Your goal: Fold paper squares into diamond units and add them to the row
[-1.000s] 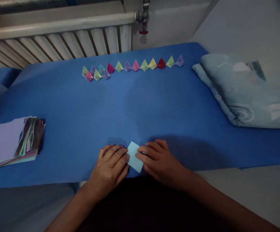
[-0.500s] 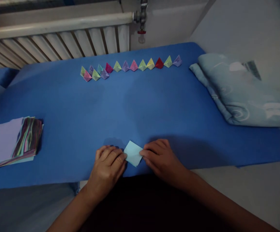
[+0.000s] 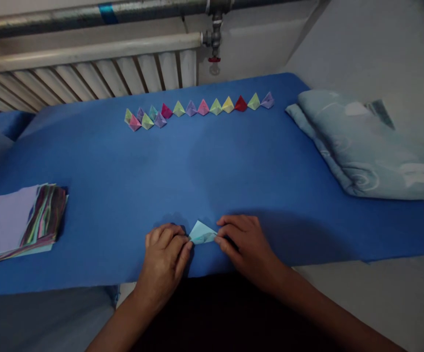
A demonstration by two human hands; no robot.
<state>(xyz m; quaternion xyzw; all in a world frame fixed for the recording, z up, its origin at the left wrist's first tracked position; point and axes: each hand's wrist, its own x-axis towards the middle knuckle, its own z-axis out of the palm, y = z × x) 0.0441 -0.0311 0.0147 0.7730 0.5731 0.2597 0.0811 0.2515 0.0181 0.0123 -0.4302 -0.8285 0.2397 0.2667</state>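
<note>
Blue paper [image 3: 200,234]: I have my left hand [image 3: 165,254] and right hand [image 3: 247,240] pinching opposite corners (probably to steady the fold between them).

Blue surface [image 3: 160,166] bears paper stack [image 3: 7,217], folded papers [image 3: 203,108], cloth [image 3: 354,146].

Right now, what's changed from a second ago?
The light blue paper, a flat diamond before, now has its near part bent up. The left hand and right hand stay at its side corners; the folded shapes and paper stack haven't moved.
</note>
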